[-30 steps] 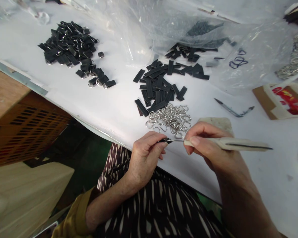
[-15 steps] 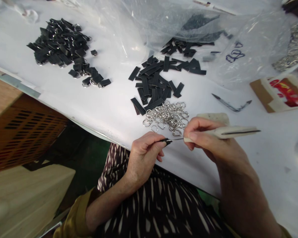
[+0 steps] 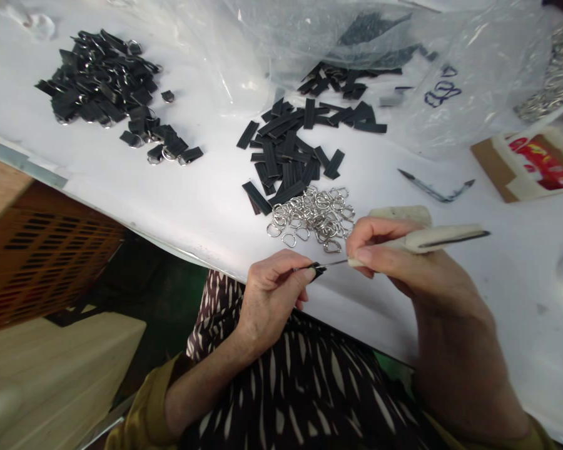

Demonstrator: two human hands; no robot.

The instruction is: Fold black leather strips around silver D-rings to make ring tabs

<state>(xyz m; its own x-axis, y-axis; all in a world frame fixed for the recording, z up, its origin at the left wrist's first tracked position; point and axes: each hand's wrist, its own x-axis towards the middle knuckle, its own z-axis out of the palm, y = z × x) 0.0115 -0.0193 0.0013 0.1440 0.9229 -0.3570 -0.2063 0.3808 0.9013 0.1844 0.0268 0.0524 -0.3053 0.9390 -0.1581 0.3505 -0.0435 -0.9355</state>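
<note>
My left hand point(image 3: 269, 297) pinches a small black strip point(image 3: 318, 272) between thumb and fingers at the table's front edge. In my right hand point(image 3: 398, 265) is a pale-handled tool point(image 3: 450, 237), held like a pen. Its thin metal tip reaches left to the strip and seems to touch it; the exact contact is too small to make out. Just beyond my hands lies a heap of silver D-rings point(image 3: 319, 209). Behind that is a pile of loose black strips point(image 3: 286, 147). Farther left, black strips folded around D-rings point(image 3: 101, 81) are heaped together.
Clear plastic bags point(image 3: 473, 81) cover the far side of the white table point(image 3: 206, 206). On the right are a small carton point(image 3: 497, 169), an angled metal piece with pointed ends point(image 3: 436, 190) and more metal rings point(image 3: 551, 81). An orange crate point(image 3: 51, 250) stands below at left.
The view has shifted slightly, so the piles appear a little farther left and higher. My hands keep the same hold; the tool's tip and the strip have tilted slightly.
</note>
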